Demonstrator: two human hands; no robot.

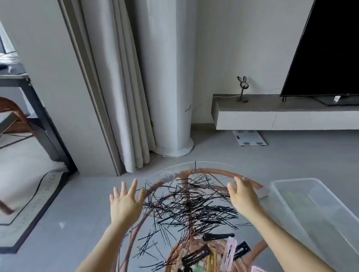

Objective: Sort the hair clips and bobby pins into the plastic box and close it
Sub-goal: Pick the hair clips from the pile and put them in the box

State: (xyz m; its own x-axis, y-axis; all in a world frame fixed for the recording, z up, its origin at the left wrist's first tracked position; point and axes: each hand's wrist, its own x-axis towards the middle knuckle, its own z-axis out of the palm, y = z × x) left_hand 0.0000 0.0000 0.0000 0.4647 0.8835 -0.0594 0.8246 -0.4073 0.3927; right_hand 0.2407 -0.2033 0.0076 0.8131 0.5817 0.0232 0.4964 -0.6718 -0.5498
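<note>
Black bobby pins [191, 206] between spread hands, plastic box [326, 217] rightward.

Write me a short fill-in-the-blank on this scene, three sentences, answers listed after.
1. The heap of thin bobby pins on the glass tabletop is ____ in colour.
2. The left hand and right hand hold ____.
3. The clear plastic box sits to the ____ of the pins.

Answers: black; nothing; right
</note>
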